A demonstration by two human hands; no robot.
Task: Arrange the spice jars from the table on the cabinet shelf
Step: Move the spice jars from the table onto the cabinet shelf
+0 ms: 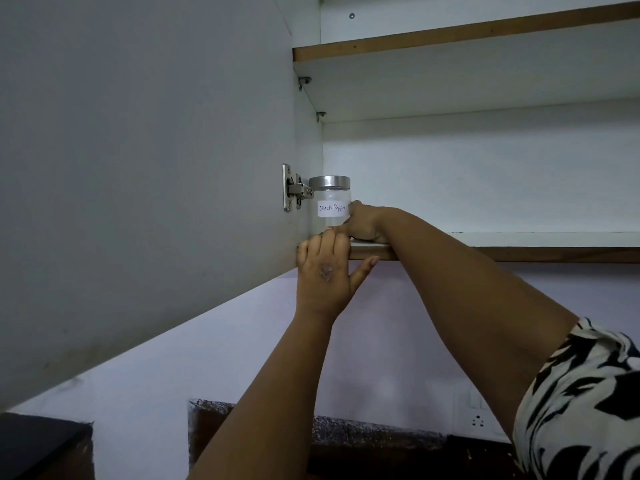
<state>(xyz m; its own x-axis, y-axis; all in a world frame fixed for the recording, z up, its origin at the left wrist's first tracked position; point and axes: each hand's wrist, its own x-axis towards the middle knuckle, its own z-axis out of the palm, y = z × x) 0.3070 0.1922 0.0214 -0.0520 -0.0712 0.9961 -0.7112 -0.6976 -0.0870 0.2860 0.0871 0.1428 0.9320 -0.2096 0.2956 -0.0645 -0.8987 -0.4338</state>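
The lower shelf (519, 239) lies bare and open to the right of the jar (330, 206), which stands in the left corner just beside the hinge (294, 190) and open door (138, 168), hemmed by both hands.

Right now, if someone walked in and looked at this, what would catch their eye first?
Probably the jar with a steel lid and a handwritten "Black Pepper" label, standing at the far left of the lower shelf beside the door hinge. Both hands meet there: the right hand curls round the jar's side, and the left hand reaches up from below, fingers touching its base. The open door fills the left.
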